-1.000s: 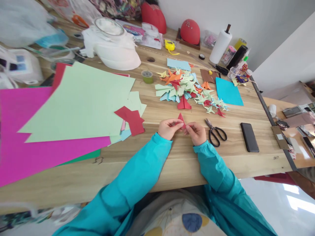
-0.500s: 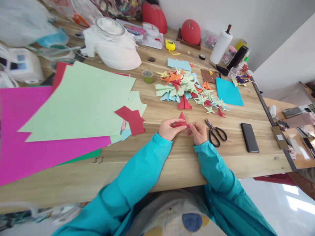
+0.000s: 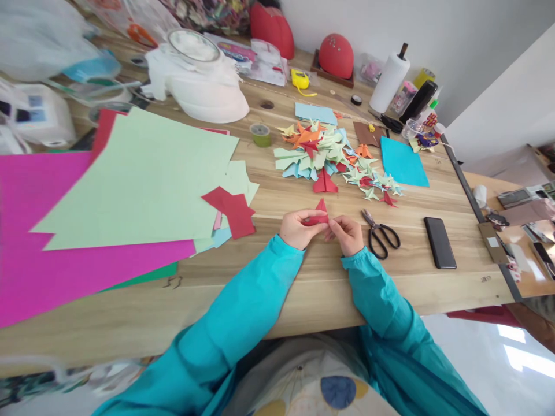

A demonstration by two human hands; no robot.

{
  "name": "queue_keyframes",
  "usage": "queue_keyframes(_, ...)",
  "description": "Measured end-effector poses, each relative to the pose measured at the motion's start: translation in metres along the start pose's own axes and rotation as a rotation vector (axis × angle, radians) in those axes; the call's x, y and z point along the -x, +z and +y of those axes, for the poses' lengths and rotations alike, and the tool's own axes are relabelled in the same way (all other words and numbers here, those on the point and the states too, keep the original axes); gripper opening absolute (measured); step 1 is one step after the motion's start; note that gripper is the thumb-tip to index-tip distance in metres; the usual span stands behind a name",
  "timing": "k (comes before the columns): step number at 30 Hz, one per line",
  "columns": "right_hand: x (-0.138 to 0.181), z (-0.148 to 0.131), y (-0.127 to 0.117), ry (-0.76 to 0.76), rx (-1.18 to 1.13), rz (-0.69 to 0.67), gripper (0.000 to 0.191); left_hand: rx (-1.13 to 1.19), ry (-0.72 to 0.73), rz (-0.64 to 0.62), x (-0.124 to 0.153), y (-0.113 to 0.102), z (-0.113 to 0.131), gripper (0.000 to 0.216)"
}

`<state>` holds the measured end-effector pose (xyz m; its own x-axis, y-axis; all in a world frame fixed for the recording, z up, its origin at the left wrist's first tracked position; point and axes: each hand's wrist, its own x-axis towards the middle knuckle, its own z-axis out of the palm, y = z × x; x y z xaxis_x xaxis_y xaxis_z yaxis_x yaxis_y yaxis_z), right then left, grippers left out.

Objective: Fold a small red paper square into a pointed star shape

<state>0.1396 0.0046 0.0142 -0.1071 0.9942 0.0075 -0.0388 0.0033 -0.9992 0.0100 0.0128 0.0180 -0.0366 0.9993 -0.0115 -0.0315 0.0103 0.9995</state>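
Between my two hands is a small folded red paper (image 3: 321,206) with a pointed tip facing away from me. My left hand (image 3: 299,228) pinches its left side between thumb and fingers. My right hand (image 3: 346,233) has its fingertips closed on the near right edge of the same paper. Just beyond lies a pile of folded paper planes (image 3: 318,151) in green, red, orange and blue. Black-handled scissors (image 3: 380,233) rest to the right of my right hand. Some red paper pieces (image 3: 234,212) are left of my left hand.
Large green sheets (image 3: 143,179) overlap a magenta sheet (image 3: 39,248) on the left. A phone (image 3: 440,242) lies at the right, with a turquoise paper square (image 3: 404,160) behind it. Farther back are a spool (image 3: 260,135), a tape measure (image 3: 300,79) and a white paper roll (image 3: 390,84).
My right hand has shifted very slightly left along the folded red paper, its fingers closer to my left thumb. My left hand keeps its pinch; the table items look unchanged.
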Motion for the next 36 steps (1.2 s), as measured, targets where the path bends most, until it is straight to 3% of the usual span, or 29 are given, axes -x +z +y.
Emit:
queue_keyframes(9,-0.004,0.001,0.000,0.054,-0.066,0.006,0.028,0.088,0.008,-0.012,-0.005,0.000,-0.010,0.027)
queue_keyframes(15,-0.003,0.002,0.001,0.109,-0.056,-0.012,0.030,0.030,0.033,-0.004,-0.004,-0.001,-0.009,0.023)
queue_keyframes(27,-0.001,0.001,0.000,0.069,-0.140,-0.136,0.028,0.334,-0.159,-0.022,-0.005,0.000,-0.013,0.028)
queue_keyframes(36,-0.001,-0.001,-0.001,0.189,-0.172,-0.092,0.036,0.291,-0.138,-0.019,-0.005,0.002,-0.014,0.031)
